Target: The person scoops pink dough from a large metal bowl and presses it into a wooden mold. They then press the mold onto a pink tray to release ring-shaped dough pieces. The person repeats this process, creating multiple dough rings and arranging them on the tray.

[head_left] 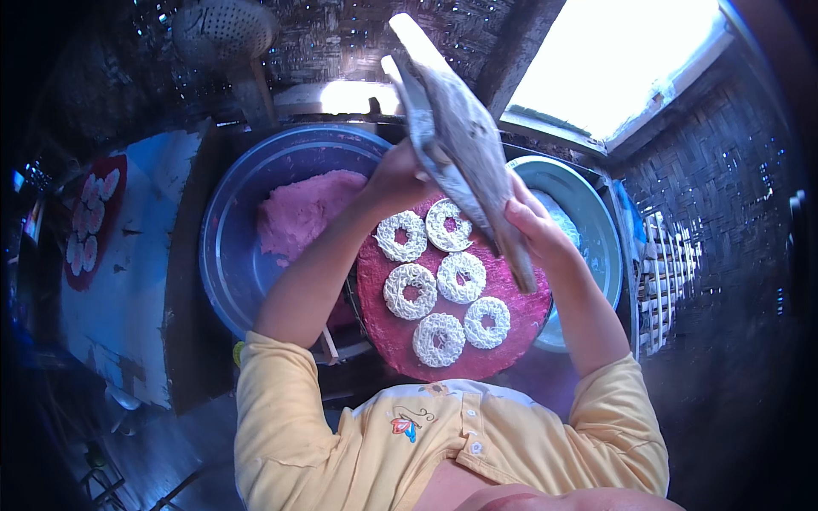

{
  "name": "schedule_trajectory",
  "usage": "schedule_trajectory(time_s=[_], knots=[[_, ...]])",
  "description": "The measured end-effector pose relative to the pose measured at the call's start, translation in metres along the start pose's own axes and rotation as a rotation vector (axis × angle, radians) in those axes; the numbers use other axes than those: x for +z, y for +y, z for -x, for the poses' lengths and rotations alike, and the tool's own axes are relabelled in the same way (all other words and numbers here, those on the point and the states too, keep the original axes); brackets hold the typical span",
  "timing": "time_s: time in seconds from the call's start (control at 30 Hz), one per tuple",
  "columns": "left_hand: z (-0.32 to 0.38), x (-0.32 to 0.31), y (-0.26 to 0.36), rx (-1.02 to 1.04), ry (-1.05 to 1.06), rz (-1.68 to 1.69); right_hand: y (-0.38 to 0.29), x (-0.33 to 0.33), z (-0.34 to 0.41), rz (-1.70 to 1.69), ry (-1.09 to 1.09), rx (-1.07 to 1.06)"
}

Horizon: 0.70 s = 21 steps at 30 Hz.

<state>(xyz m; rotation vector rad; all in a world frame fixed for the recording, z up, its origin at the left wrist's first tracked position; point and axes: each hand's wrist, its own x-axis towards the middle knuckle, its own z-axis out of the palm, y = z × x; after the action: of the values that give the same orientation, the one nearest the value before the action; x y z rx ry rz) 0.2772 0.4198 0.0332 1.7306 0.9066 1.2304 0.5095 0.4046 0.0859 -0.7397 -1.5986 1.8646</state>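
Both hands hold a worn two-piece wooden tool [470, 131], which looks like a lever press, tilted above the work. My left hand [402, 174] grips its left side, with part of the fingers hidden behind the wood. On the opposite side, my right hand [538, 223] is closed around its lower right edge. Under the tool lies a round, red-pink mat or tray [409, 348]. Several white rings of squiggly dough strands rest on it, among them a front ring [425, 345] and a back ring [441, 239] partly covered by the tool.
At left, a blue basin [223, 211] contains a pink dough mass [307, 207]. A pale green basin [607, 255] stands at right with something whitish inside. Further left, a board [128, 319] carries a red oval [118, 175] with pink-white rings. Woven walls surround the place.
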Motion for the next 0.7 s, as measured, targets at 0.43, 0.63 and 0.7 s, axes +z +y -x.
schedule_trajectory(time_s=[0.43,0.63,0.7], knots=[[0.189,-0.017,0.039,0.327,0.380,0.151,0.078,-0.044,-0.029,1.302,0.377,0.192],[0.214,0.022,0.103,0.167,0.725,0.052,0.068,-0.044,-0.030,1.309,0.395,0.109],[0.213,0.027,0.111,0.169,0.750,0.035,0.054,-0.053,-0.021,1.224,0.431,0.103]])
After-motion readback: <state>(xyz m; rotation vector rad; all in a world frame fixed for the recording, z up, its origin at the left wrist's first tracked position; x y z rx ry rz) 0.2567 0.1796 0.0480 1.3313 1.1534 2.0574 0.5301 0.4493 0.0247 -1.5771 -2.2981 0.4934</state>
